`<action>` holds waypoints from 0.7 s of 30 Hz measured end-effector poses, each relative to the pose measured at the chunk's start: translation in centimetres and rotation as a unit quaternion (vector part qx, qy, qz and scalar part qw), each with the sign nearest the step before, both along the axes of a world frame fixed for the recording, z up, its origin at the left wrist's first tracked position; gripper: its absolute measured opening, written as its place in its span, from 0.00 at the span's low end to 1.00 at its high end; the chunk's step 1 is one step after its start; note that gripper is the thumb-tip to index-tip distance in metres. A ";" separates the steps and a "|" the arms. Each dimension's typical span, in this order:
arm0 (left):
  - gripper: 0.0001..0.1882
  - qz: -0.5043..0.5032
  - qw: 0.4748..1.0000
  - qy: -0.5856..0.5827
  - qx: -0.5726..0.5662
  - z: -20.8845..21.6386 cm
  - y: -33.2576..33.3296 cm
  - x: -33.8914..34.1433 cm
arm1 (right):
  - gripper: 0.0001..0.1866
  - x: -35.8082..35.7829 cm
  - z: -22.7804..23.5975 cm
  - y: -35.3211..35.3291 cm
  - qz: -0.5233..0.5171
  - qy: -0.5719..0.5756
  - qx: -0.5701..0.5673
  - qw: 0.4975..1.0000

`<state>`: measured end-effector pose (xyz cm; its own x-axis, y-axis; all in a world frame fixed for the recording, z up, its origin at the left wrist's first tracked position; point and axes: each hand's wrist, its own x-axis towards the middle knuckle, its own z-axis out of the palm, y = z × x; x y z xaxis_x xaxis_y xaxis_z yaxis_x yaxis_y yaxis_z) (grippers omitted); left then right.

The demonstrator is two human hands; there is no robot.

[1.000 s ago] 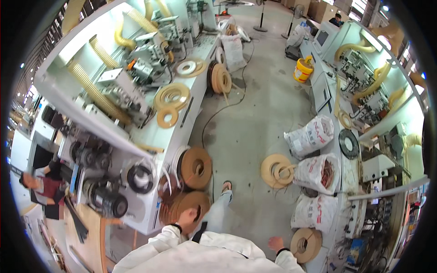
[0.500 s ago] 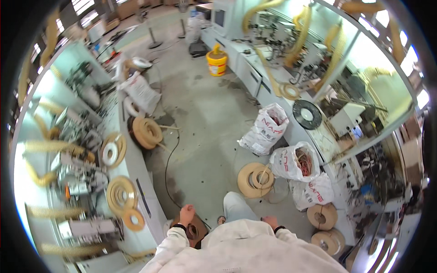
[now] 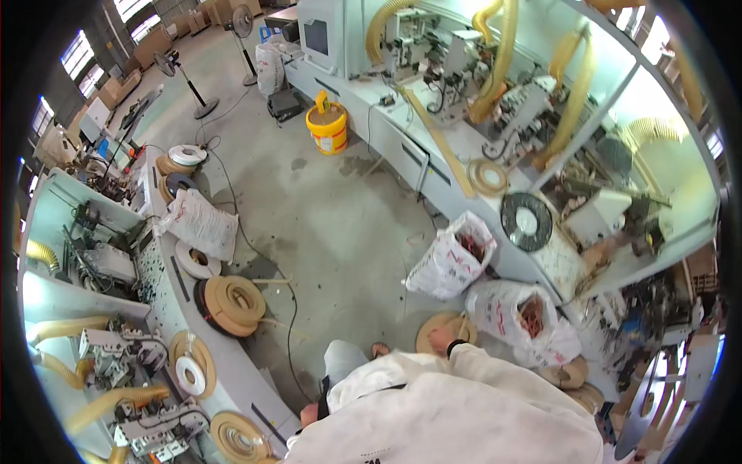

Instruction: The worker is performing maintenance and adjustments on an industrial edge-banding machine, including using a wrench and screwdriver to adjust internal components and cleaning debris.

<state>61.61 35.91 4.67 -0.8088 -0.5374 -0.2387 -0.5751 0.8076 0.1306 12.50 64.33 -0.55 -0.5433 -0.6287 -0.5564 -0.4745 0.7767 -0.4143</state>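
Observation:
My right hand (image 3: 441,339) is low in front of my body and overlaps a tan coil of strip (image 3: 456,322) lying on the floor. It seems to hang above the coil rather than hold it; its fingers are too blurred to read. Only a bit of my left hand (image 3: 310,415) shows beside my clothing, near the left bench edge, its fingers hidden. To the right of my right hand stand two white woven sacks, the farther sack (image 3: 450,255) and the nearer sack (image 3: 513,315), both open with reddish scraps inside.
Machine benches run along both sides, the right bench (image 3: 433,166) with a black reel (image 3: 526,221) on it. Large tan coils (image 3: 234,306) lean by the left bench. A cable (image 3: 291,340) crosses the floor. Farther off are a yellow bucket (image 3: 327,130) and a standing fan (image 3: 246,46).
The view has turned to the right and my body leans. My right hand has swung forward over the tan coil. My left hand has drawn back, now mostly hidden.

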 end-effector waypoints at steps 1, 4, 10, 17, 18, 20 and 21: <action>0.07 0.041 0.985 -0.143 0.084 -1.3 -1.3 1.4 | 0.12 -1.1 2.3 -5.0 -0.261 -0.157 -0.066 0.950; 0.07 0.114 0.970 -0.111 0.184 -2.5 -6.8 -1.5 | 0.13 -7.0 4.1 -15.0 -0.258 -0.115 -0.122 0.951; 0.07 -0.123 0.987 -0.100 0.027 -5.4 -27.1 -20.9 | 0.12 -19.4 0.0 -24.1 -0.168 -0.043 -0.164 0.971; 0.11 0.384 0.741 0.262 0.485 3.2 -49.6 -48.0 | 0.05 -39.1 5.9 -33.0 -0.269 -0.213 -0.242 0.907; 0.11 0.331 0.766 0.261 0.485 4.8 -51.9 -53.5 | 0.05 -44.1 2.2 -29.8 -0.107 -0.011 -0.328 0.938; 0.11 0.323 0.804 0.250 0.432 8.2 -56.9 -57.0 | 0.04 -51.1 2.4 -36.7 -0.482 -0.248 -0.180 0.821; 0.12 0.328 0.805 0.245 0.429 9.3 -57.6 -59.2 | 0.05 -55.7 2.2 -37.7 -0.513 -0.250 -0.211 0.794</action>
<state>2.38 -21.71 13.97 -0.5275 -0.6948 -0.4889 -0.5510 -0.1582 0.8194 -43.17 26.60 1.61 -0.6672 -0.1865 -0.7212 0.6232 0.3906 -0.6775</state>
